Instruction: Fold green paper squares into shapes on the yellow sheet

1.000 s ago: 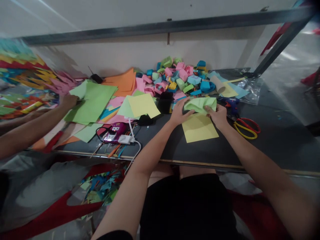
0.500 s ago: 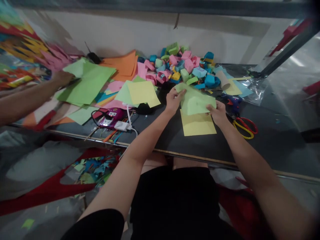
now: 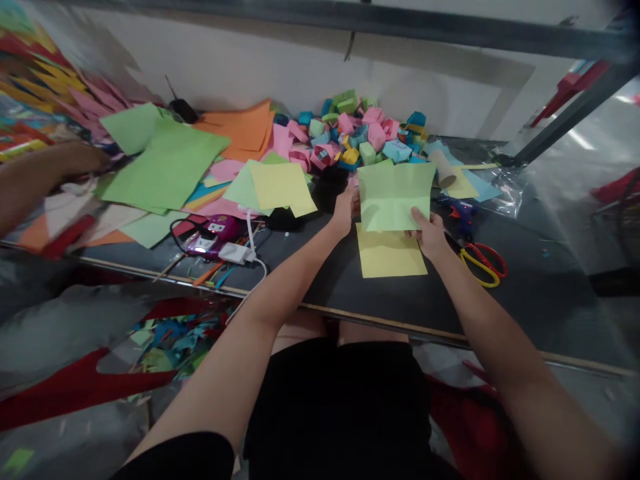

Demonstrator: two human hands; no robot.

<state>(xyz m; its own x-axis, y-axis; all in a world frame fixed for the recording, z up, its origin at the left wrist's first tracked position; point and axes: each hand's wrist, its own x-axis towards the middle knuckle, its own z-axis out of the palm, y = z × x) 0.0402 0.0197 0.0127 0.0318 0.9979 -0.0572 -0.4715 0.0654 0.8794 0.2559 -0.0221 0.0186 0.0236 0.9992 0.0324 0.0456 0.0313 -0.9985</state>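
A pale green sheet of paper (image 3: 395, 190) with crossing fold creases stands opened out in front of me, tilted up over the table. My right hand (image 3: 429, 232) pinches its lower right corner, thumb on the front face. At the left edge, my left hand (image 3: 346, 205) is closed on the sheet, its fingertips partly hidden behind it. Beneath lies a yellow square of paper (image 3: 393, 255) flat on the dark tabletop. Scissors with red and yellow handles (image 3: 484, 265) rest right of my right hand, beside a blue glue gun (image 3: 463, 215).
Folded paper pieces (image 3: 360, 137) in several colours are heaped at the back. Green sheets (image 3: 165, 163), orange sheets (image 3: 240, 130) and a purple power strip (image 3: 217, 233) with cables lie leftward. Another person's arm (image 3: 55, 167) reaches in at far left. A cardboard tube (image 3: 443, 168) lies back right.
The green sheet has been opened flatter and raised more upright, its creases now facing me. My left hand has shifted from its top left corner down the left edge. The other person's arm moved left.
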